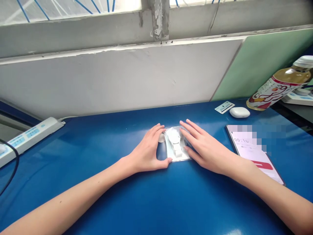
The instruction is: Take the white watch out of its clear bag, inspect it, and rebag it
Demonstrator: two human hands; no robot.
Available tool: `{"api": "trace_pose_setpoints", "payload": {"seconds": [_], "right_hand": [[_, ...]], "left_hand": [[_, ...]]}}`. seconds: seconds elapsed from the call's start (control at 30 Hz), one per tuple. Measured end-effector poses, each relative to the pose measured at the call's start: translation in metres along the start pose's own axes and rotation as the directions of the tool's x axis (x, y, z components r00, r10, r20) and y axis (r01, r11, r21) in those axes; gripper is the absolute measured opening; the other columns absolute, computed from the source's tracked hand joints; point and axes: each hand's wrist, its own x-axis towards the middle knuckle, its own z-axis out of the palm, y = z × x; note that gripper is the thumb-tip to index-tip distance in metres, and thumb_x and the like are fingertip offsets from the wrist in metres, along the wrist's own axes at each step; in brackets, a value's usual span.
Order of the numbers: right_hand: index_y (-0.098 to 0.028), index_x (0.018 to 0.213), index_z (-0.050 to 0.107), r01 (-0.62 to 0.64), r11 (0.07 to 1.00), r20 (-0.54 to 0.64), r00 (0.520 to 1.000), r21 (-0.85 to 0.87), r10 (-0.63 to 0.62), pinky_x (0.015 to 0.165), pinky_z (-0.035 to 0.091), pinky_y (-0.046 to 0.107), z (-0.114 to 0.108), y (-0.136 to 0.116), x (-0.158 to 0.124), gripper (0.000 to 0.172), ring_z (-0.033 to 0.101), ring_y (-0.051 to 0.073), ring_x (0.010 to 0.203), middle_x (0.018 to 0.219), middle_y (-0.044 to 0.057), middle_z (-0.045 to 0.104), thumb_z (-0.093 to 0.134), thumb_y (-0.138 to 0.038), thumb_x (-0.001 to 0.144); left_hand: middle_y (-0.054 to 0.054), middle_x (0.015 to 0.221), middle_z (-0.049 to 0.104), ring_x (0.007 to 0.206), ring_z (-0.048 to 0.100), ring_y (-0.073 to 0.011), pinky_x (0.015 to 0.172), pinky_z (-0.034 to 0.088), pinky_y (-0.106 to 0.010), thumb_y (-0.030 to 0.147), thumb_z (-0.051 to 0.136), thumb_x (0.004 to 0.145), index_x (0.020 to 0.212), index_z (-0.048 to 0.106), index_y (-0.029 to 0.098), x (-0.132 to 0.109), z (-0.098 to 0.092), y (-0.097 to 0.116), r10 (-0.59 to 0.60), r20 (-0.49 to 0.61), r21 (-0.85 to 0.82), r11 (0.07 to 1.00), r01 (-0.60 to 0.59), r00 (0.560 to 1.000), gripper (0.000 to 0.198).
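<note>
A small square piece [186, 153], shiny at its edges, lies flat on the blue table with a white watch-shaped item [174, 136] on or in it; glare hides the detail. On its left, my left hand [149, 148] curves in an open C. Its fingertips are near the upper left corner and its thumb touches the lower left one. A pale round thing [161, 138] shows partly beneath those fingers; I cannot make out what it is. My right hand [202, 147] is open along the right edge, fingers spread, the fingertips at or just over the piece.
To the right lie a phone [251, 148] with a lit screen, a white rounded case [239, 112] and a small card [224, 107]. A drink bottle [276, 88] leans at the back right. A power strip [31, 133] and black cable [16, 166] are left; a wall panel [117, 78] stands behind.
</note>
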Motion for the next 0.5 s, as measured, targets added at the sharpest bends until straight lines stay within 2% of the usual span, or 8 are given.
{"api": "trace_pose_setpoints", "payload": {"seconds": [0.07,0.13,0.33,0.5], "right_hand": [[-0.005,0.151,0.036,0.055,0.998,0.103,0.993,-0.043,-0.05,0.117,0.036,0.053,-0.003,0.003,-0.003,0.06,0.025,0.034,0.15,0.158,0.021,0.037,0.045,-0.035,0.1],[-0.008,0.155,0.03,0.053,0.998,0.144,0.988,-0.041,-0.046,0.116,0.038,0.053,-0.007,0.007,-0.005,0.071,0.03,0.033,0.148,0.159,0.02,0.035,0.048,-0.045,0.098],[-0.011,0.158,0.024,0.015,1.0,0.184,0.983,0.006,-0.016,0.115,0.038,0.054,-0.015,0.012,-0.005,0.092,0.03,0.036,0.148,0.161,0.02,0.032,0.061,-0.058,0.088],[-0.012,0.158,0.023,-0.015,0.998,0.21,0.978,0.069,0.0,0.114,0.04,0.053,-0.014,0.014,-0.005,0.096,0.031,0.036,0.147,0.16,0.021,0.034,0.064,-0.058,0.085]], "left_hand": [[-0.025,0.156,0.034,0.149,0.025,-0.0389,0.118,0.031,-0.058,0.041,0.071,0.078,0.148,0.031,0.01,0.001,-0.002,0.001,-0.011,0.041,0.034,0.999,0.009,0.999,0.086],[-0.026,0.157,0.032,0.149,0.026,-0.0382,0.119,0.028,-0.058,0.042,0.069,0.08,0.149,0.029,0.009,0.002,-0.003,0.002,-0.016,0.077,0.062,0.998,0.011,0.997,0.086],[-0.024,0.157,0.035,0.148,0.029,-0.0375,0.121,0.024,-0.058,0.046,0.066,0.082,0.152,0.026,0.009,0.003,-0.004,0.001,0.008,0.119,0.103,0.994,-0.021,0.993,0.088],[-0.024,0.156,0.036,0.147,0.029,-0.039,0.12,0.025,-0.058,0.053,0.066,0.082,0.151,0.029,0.01,0.003,-0.004,0.0,0.015,0.113,0.109,0.994,-0.027,0.994,0.089]]}}
